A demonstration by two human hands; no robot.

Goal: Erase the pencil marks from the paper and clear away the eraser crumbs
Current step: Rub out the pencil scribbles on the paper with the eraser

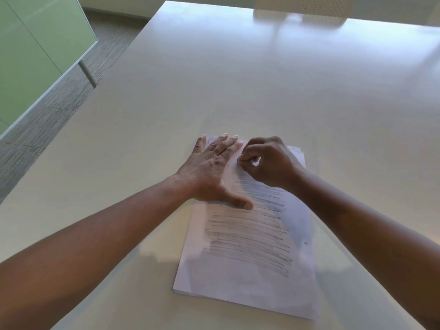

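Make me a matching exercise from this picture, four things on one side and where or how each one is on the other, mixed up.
Things:
1. left hand
2. right hand
3. pencil marks
4. chair

States:
A. at the table's far edge
B. fingers curled, working at the top of the paper
C. grey lines across the sheet
D. pressed flat on the paper

Pairs: 1-D, 2-B, 3-C, 4-A

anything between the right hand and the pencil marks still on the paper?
Nothing visible. The right hand works at the far end of the paper; the remaining pencil marks lie bare just nearer the person. The left hand presses flat on the paper's left edge, beside that path.
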